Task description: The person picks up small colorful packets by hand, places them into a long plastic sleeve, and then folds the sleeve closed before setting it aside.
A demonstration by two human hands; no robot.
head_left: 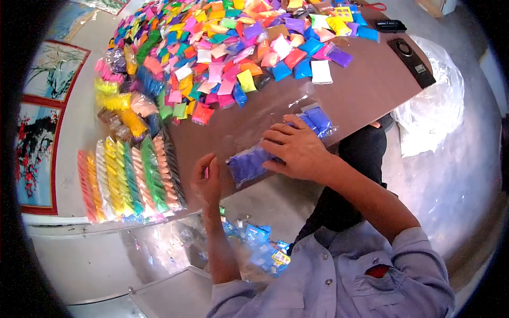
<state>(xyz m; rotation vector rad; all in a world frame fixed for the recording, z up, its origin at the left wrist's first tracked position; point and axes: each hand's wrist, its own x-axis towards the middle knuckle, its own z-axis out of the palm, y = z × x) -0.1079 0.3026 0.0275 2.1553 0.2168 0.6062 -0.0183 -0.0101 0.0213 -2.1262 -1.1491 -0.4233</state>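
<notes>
A long clear bag of purple-blue packets (245,165) lies along the near edge of the brown table. My right hand (297,146) rests across the middle of this bag, palm down and fingers spread. More of the purple-blue packets show past it at the bag's far right end. To the left of the bag, apart from it, my left hand (207,177) is raised with its fingers curled closed. A small pinkish spot shows at these fingers, too small to name.
A large heap of small colourful packets (212,55) covers the far side of the table (360,95). Filled long bags (130,177) stand in a row at left. A black device (411,62) lies at right, near a white plastic sack (429,95). Blue wrappers (260,246) lie below.
</notes>
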